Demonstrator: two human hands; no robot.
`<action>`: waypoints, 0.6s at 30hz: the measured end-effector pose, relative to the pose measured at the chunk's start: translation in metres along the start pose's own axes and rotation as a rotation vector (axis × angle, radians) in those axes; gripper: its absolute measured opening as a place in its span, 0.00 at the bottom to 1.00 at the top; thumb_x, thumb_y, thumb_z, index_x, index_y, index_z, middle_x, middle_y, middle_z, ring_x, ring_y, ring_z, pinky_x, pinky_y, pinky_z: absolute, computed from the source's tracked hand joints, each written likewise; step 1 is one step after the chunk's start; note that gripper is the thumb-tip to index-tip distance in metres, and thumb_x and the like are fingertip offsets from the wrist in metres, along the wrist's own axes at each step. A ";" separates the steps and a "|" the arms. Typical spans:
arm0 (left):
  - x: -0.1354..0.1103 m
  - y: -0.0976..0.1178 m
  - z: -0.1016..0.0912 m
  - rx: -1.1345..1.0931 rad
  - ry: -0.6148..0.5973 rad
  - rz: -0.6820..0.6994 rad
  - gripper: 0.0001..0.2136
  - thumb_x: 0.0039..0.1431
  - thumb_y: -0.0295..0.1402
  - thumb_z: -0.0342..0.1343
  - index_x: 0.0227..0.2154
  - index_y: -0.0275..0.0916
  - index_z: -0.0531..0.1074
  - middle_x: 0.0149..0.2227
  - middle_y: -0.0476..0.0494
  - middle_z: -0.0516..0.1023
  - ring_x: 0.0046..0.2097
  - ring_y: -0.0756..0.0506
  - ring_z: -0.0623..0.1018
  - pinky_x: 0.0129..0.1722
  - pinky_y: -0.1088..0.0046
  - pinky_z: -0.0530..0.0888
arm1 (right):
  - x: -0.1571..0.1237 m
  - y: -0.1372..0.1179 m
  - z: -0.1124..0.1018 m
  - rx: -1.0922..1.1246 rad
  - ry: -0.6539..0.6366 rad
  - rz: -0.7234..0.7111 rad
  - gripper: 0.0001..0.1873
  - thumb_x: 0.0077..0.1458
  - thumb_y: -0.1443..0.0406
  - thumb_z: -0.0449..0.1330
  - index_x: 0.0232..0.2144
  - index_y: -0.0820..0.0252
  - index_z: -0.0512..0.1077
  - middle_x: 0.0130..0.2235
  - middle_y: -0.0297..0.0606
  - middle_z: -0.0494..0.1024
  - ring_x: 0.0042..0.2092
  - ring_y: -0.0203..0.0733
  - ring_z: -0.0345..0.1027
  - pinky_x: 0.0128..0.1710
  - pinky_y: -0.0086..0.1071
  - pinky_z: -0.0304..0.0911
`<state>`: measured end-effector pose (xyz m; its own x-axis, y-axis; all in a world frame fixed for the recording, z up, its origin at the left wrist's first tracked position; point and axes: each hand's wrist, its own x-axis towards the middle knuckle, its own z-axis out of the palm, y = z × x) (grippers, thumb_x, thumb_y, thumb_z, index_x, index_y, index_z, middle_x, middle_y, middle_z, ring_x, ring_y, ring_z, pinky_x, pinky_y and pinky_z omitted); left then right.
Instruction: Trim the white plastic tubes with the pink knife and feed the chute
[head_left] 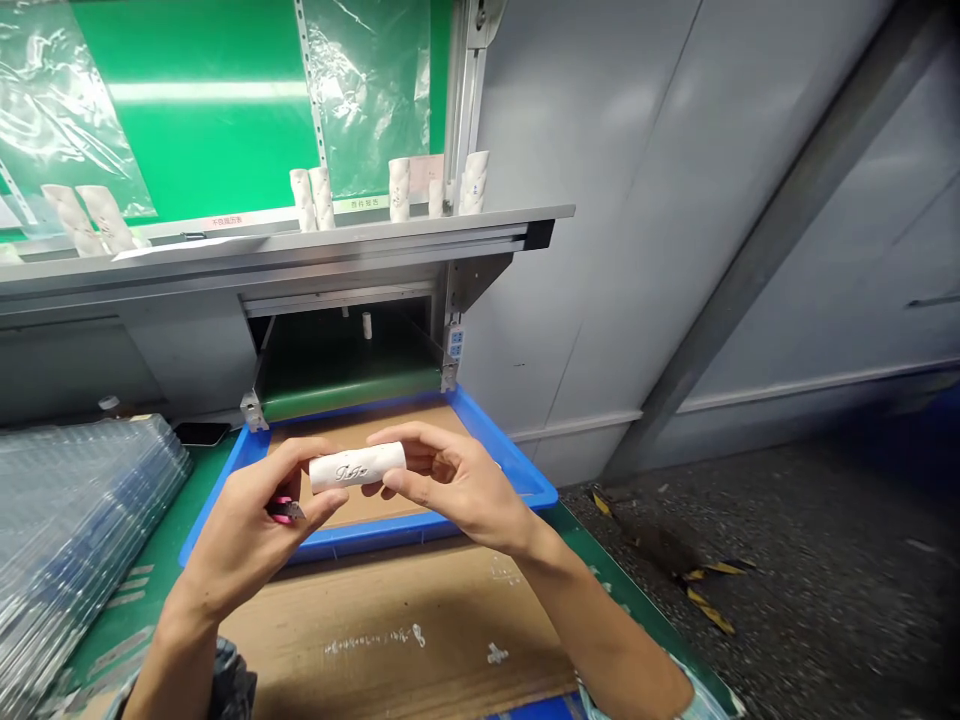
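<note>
Your left hand (240, 540), gripping pink-handled cutters (283, 510), and right hand (457, 482) pinch a white embossed cylinder (357, 467) — a fumble could drop it into the blue tray (375, 537) below.

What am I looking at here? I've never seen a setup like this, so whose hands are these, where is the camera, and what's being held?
This is a single picture from a camera worn on a person's head, looking forward and down, so no machine is involved. The two bare hands are the wearer's own. The left hand and right hand together hold a white cylindrical piece with a script-like marking on its side. Tucked in the left hand is a small pink-handled tool; its exact type is hard to tell. Below the hands sits a blue tray lined with cardboard, on a green bench mat. A stack of clear plastic trays lies to the left, and similar white pieces stand on the shelf ahead.
</note>
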<state>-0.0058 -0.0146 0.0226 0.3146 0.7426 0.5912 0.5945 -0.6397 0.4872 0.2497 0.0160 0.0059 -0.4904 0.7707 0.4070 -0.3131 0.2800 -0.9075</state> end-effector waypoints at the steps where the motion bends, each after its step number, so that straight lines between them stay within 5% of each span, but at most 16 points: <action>1: 0.000 -0.001 -0.001 -0.004 -0.014 0.007 0.12 0.71 0.42 0.62 0.52 0.43 0.79 0.34 0.51 0.83 0.28 0.52 0.73 0.27 0.79 0.68 | 0.000 0.000 0.000 0.003 -0.001 0.001 0.19 0.64 0.58 0.74 0.53 0.57 0.79 0.43 0.40 0.88 0.45 0.41 0.86 0.49 0.33 0.76; 5: -0.001 -0.001 -0.003 -0.013 -0.044 0.024 0.13 0.73 0.41 0.61 0.54 0.44 0.80 0.38 0.49 0.86 0.30 0.52 0.76 0.28 0.79 0.69 | 0.000 0.001 0.001 0.002 0.003 0.009 0.19 0.63 0.59 0.74 0.53 0.57 0.80 0.43 0.39 0.89 0.45 0.42 0.86 0.48 0.34 0.77; 18: 0.000 -0.004 -0.007 0.000 0.006 0.107 0.12 0.70 0.36 0.65 0.53 0.45 0.80 0.29 0.57 0.77 0.25 0.54 0.67 0.26 0.84 0.67 | 0.000 0.006 0.002 -0.045 0.009 -0.029 0.19 0.64 0.60 0.74 0.56 0.52 0.82 0.45 0.37 0.90 0.46 0.39 0.86 0.46 0.29 0.77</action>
<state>-0.0131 -0.0138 0.0252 0.3722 0.6687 0.6437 0.5574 -0.7156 0.4211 0.2465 0.0162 0.0010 -0.4740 0.7669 0.4327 -0.2907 0.3275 -0.8990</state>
